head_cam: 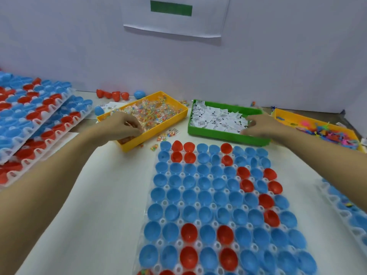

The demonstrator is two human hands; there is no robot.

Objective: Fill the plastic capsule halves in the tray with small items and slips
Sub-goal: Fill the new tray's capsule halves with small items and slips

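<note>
Capsule halves: blue and red cups sitting open side up in the white tray, on the counter just below both hands; nearly all look unfilled.
Left hand: grip curled into the candy packets of the yellow bin, pinching some.
Right hand: fingers blurred over the paper slips in the green bin; grip state I cannot tell.
Advice: lift only one packet and one slip for each cup, then fill row after row.

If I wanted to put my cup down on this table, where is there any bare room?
Left of the central capsule tray, under the left forearm, lies a broad bare patch reaching the stacked trays. Crowded: the back, with the yellow bin and green bin, and the right edge.
</note>
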